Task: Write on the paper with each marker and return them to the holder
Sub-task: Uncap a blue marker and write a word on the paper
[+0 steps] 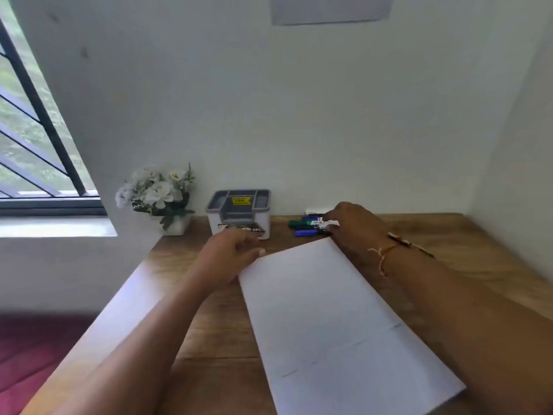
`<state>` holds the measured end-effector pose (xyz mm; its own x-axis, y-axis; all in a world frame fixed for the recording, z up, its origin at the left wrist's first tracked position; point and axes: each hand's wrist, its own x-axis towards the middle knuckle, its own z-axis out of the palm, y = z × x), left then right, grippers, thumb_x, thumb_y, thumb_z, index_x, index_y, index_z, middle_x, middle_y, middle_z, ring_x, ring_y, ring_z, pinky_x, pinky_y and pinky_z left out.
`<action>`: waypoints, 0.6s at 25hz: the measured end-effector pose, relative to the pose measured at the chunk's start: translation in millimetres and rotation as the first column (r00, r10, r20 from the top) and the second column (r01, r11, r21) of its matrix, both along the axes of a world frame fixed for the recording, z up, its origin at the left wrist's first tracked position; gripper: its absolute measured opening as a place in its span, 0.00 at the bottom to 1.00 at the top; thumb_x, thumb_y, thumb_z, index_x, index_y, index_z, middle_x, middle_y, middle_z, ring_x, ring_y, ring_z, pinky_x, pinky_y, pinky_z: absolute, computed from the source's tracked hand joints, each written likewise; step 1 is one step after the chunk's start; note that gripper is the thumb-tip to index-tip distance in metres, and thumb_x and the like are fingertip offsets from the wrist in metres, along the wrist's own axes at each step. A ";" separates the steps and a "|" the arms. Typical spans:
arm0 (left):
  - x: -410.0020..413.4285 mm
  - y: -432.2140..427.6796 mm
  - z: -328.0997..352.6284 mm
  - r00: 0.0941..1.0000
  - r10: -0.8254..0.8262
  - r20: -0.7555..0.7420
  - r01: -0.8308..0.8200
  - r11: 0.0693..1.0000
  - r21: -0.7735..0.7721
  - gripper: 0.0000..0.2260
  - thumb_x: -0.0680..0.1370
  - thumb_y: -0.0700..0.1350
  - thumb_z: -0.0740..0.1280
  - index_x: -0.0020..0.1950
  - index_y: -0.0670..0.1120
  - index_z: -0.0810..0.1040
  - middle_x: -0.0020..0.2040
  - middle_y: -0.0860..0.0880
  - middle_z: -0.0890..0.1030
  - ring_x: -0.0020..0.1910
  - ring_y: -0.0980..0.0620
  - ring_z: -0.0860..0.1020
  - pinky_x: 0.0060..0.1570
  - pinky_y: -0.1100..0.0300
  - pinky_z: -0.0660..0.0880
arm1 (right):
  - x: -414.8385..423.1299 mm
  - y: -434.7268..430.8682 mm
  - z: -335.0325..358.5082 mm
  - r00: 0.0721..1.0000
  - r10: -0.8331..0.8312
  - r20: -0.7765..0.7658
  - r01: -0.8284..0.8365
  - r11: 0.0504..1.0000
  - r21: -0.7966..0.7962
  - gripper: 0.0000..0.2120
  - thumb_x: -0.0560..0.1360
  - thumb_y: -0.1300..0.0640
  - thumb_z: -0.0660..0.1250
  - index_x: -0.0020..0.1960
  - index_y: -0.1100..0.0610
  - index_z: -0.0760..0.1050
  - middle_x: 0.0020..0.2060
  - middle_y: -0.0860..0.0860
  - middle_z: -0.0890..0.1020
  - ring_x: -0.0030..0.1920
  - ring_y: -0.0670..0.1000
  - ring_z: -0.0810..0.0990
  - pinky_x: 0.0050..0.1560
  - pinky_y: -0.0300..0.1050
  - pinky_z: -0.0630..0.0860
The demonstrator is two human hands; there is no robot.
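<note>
Evidently the right hand (353, 226) was closing over the markers (308, 225) lying beside the empty holder (239, 214); its grip was hidden. The left hand (230, 256), loosely curled and holding nothing, steadied the paper (335, 324). Best to lift a single marker cleanly.

A: table (466, 235) finish?
B: wood, visible grain, matt, plank seams showing.
A: paper (335, 319)?
B: plain white sheet, matt, smooth, faint crease lines across it.
A: holder (239, 215)?
B: plastic. white body, grey top insert, slight sheen. glossy yellow sticker (241, 200) on the insert.
A: markers (308, 225)?
B: smooth plastic barrels, green and blue, printed labels. too blurred for more.
A: anything else?
B: flowers (155, 190) look like fabric, pot (179, 226) white, smooth. window bars (45, 115) dark painted metal. wall (269, 100) painted, matt. thin string-like band (384, 256) on right wrist.
</note>
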<state>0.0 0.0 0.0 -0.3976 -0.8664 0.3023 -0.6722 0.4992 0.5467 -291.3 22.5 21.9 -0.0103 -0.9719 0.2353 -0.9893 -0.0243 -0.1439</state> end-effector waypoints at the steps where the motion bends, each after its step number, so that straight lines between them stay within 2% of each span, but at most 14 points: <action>1: 5.1 -3.2 -0.2 0.999 -0.007 0.049 0.006 0.999 0.036 0.15 0.76 0.56 0.71 0.61 0.53 0.81 0.56 0.56 0.80 0.53 0.56 0.77 0.54 0.57 0.75 | 3.2 -5.8 0.1 1.000 0.007 -0.009 -0.006 0.999 0.035 0.15 0.81 0.52 0.64 0.66 0.50 0.80 0.60 0.55 0.80 0.59 0.58 0.79 0.59 0.51 0.76; 4: 16.0 -11.0 -4.1 0.979 -0.073 0.188 0.041 0.985 0.170 0.16 0.76 0.58 0.71 0.62 0.55 0.81 0.56 0.57 0.80 0.56 0.55 0.77 0.55 0.58 0.74 | 15.6 -13.9 0.6 0.997 0.021 -0.073 -0.012 0.992 0.125 0.14 0.80 0.50 0.66 0.64 0.48 0.82 0.59 0.53 0.80 0.59 0.56 0.79 0.55 0.47 0.74; 8: 17.6 -11.4 -1.7 0.984 -0.131 0.121 0.099 0.966 0.239 0.12 0.74 0.57 0.73 0.55 0.58 0.84 0.54 0.60 0.81 0.54 0.58 0.77 0.56 0.58 0.74 | 22.9 -25.8 -4.0 0.995 0.019 -0.100 -0.004 0.989 0.146 0.13 0.78 0.53 0.69 0.62 0.51 0.82 0.59 0.54 0.82 0.60 0.55 0.79 0.52 0.43 0.71; 12: 19.6 -12.8 -1.6 0.984 -0.172 0.034 0.150 0.925 0.348 0.14 0.70 0.56 0.77 0.55 0.57 0.84 0.48 0.59 0.83 0.50 0.60 0.79 0.52 0.60 0.74 | 28.0 -35.1 -8.6 0.995 -0.005 -0.098 0.019 0.989 0.143 0.13 0.78 0.53 0.71 0.61 0.55 0.80 0.57 0.56 0.83 0.57 0.56 0.80 0.52 0.44 0.72; 15: 19.2 -11.0 0.9 0.973 -0.227 0.029 0.196 0.894 0.403 0.16 0.70 0.54 0.79 0.56 0.56 0.83 0.46 0.55 0.84 0.49 0.56 0.80 0.51 0.59 0.75 | 26.7 -36.1 -8.4 0.996 -0.001 -0.094 0.012 0.994 0.113 0.10 0.77 0.53 0.72 0.57 0.54 0.82 0.56 0.55 0.83 0.57 0.56 0.80 0.53 0.46 0.74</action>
<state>19.2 -11.0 0.9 -0.5927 -0.8010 -0.0842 -0.6204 0.3874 0.6820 -264.6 -13.5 13.5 0.0004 -0.9923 0.1241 -0.9986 -0.0069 -0.0520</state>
